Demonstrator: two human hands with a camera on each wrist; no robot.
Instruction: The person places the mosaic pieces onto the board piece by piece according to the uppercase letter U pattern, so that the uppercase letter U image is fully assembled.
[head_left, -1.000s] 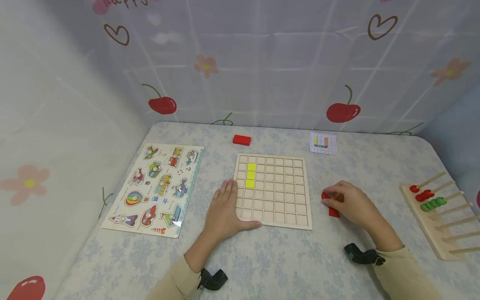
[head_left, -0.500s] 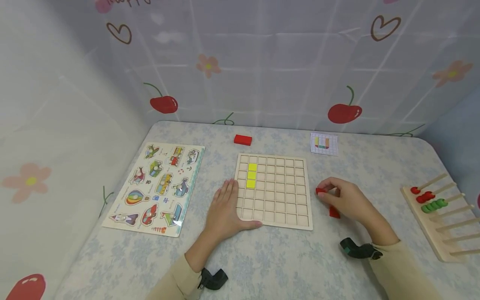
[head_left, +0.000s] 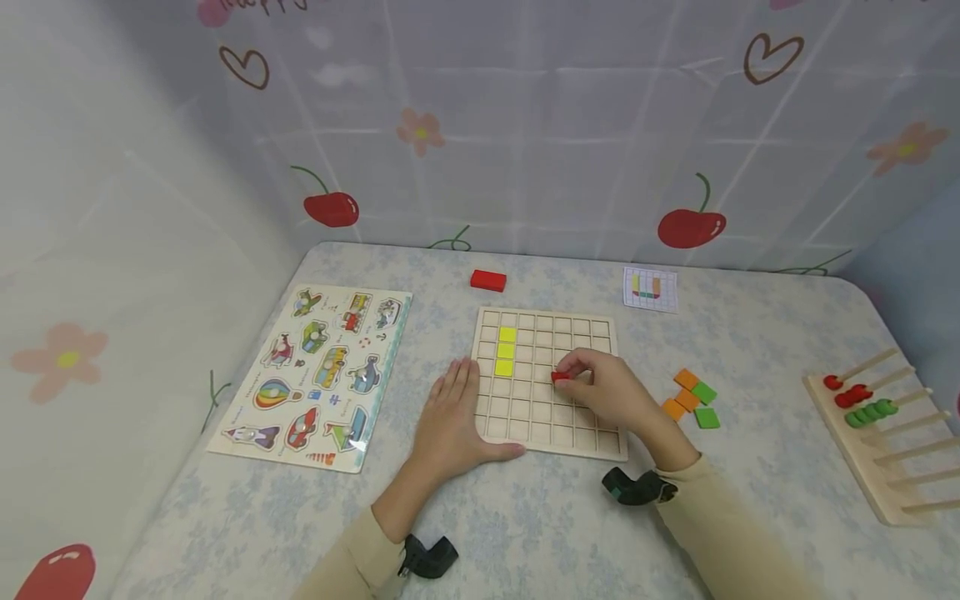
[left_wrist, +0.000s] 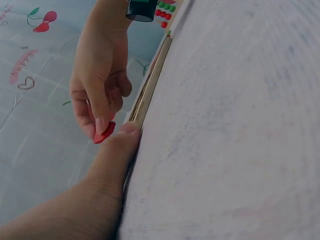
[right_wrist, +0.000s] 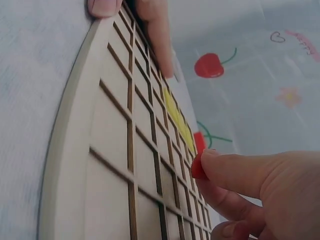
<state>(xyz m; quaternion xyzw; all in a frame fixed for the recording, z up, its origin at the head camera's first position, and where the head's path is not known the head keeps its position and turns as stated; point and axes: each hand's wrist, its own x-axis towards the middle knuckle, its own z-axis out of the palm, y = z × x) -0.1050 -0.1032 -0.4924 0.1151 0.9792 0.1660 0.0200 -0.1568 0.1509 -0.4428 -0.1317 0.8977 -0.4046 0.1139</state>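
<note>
My right hand (head_left: 603, 387) pinches a small red tile (head_left: 559, 377) between thumb and forefinger, over the middle of the wooden grid board (head_left: 540, 433). In the right wrist view the red tile (right_wrist: 199, 167) is tilted and apart from the board. A reddish patch shows among the other curled fingers; I cannot tell what it is. Three yellow tiles (head_left: 506, 351) fill a short column of cells at the board's upper left. My left hand (head_left: 450, 425) rests against the board's left side, fingers straight, thumb along the near edge (left_wrist: 127, 127).
Loose orange tiles (head_left: 686, 401) and green tiles (head_left: 707, 417) lie right of the board. A red block (head_left: 488, 281) and a pattern card (head_left: 650, 289) lie beyond it. A picture puzzle (head_left: 311, 379) is at left, a bead-and-peg counting rack (head_left: 862, 467) at right.
My right hand has moved left from the loose tiles to above the board, carrying a red tile. The red tile under that hand no longer shows there; orange and green tiles are uncovered.
</note>
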